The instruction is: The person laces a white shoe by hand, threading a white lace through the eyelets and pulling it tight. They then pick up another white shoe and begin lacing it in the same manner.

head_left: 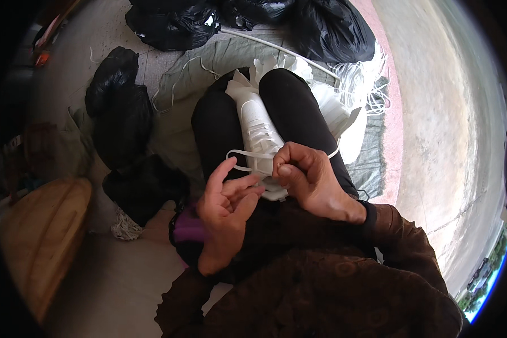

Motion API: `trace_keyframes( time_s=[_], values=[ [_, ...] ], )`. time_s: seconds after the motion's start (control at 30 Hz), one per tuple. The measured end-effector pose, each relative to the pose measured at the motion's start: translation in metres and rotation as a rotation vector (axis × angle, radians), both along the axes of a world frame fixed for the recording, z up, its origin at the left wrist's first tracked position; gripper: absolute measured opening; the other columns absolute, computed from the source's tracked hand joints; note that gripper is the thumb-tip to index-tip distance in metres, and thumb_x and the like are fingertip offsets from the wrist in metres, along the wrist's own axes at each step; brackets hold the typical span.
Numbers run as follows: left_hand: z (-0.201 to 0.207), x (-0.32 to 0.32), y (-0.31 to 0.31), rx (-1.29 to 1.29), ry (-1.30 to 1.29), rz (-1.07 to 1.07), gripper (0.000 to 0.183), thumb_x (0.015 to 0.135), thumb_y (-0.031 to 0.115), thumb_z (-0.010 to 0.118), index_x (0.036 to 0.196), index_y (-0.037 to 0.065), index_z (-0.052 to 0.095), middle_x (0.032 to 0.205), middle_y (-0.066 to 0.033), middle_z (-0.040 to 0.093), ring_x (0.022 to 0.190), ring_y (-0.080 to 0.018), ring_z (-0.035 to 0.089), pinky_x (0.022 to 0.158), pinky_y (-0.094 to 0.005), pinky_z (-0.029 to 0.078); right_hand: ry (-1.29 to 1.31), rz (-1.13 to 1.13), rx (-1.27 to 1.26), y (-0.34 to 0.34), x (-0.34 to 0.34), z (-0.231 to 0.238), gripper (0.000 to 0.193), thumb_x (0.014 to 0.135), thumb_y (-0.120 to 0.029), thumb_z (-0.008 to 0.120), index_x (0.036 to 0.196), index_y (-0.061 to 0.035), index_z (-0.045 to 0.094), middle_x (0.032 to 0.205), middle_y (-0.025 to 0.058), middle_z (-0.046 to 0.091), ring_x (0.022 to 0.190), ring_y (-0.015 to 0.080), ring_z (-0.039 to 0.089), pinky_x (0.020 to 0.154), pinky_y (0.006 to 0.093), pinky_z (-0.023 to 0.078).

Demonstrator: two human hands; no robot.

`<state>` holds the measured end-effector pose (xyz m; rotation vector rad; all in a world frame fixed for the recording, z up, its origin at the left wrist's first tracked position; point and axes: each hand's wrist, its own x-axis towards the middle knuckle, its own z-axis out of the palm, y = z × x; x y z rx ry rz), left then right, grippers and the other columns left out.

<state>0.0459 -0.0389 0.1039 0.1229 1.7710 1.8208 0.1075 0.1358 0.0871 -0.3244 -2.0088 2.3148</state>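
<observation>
A white lace-up shoe (255,121) is held between my knees, toe pointing away from me. White shoelace (248,152) crosses its upper and bends in a loop beside the tongue. My right hand (304,177) is closed over the shoe's right side, thumb and fingertips pinching the lace. An end of lace comes out beyond that hand on the right. On the other side, my left hand (222,205) has its fingers apart, the index fingertip at the bend of the loop. Part of the shoe's opening is hidden behind my hands.
Black plastic bags (335,28) lie at the far side, with more black bags (121,124) on the left. A bundle of white laces (357,81) rests at the far right by a pale rod (279,48). A wooden board (50,236) stands at the near left.
</observation>
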Motion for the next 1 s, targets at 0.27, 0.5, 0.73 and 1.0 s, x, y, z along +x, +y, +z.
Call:
trace_keyframes(
  time_s=[0.27,0.5,0.73,1.0],
  values=[
    [-0.031,0.007,-0.032,-0.180,0.488,-0.463,0.009,0.087,0.003,0.067,0.095,0.001,0.068,0.089,-0.0070,0.071,0.079,-0.0152,0.067,0.066,-0.0307,0.052,0.298,0.622,-0.547,-0.016,0.000,0.076,0.022,0.100,-0.019,0.059,0.089,-0.0003,0.061,0.077,0.0074,0.061,0.066,0.0189,0.059,0.058,0.0292,0.043],
    [-0.049,-0.058,-0.028,-0.389,1.539,-0.656,0.015,0.081,0.013,0.068,0.094,0.004,0.070,0.094,-0.0070,0.068,0.102,-0.0192,0.062,0.093,-0.0324,0.047,0.104,-0.027,-0.155,0.027,-0.022,0.048,0.027,0.103,-0.025,0.057,0.090,-0.0023,0.059,0.079,0.0034,0.059,0.058,0.0077,0.053,0.053,0.0233,0.044],
    [-0.016,-0.053,-0.004,-0.747,0.337,-0.988,0.017,0.084,0.010,0.064,0.094,0.000,0.072,0.090,-0.0081,0.071,0.100,-0.0218,0.065,0.095,-0.0316,0.047,0.174,0.104,0.538,0.013,0.033,-0.046,0.007,0.087,0.000,0.067,0.089,-0.0022,0.061,0.076,0.0069,0.058,0.065,0.0183,0.063,0.055,0.0291,0.052],
    [-0.037,-0.045,0.001,-0.062,-0.615,-0.416,0.029,0.093,0.006,0.058,0.117,-0.005,0.069,0.100,-0.0106,0.074,0.086,-0.0149,0.068,0.075,-0.0278,0.056,0.642,0.309,0.866,-0.006,0.014,-0.034,0.013,0.079,-0.005,0.067,0.088,0.0002,0.059,0.083,0.0077,0.054,0.074,0.0211,0.062,0.056,0.0337,0.054]
  ],
)
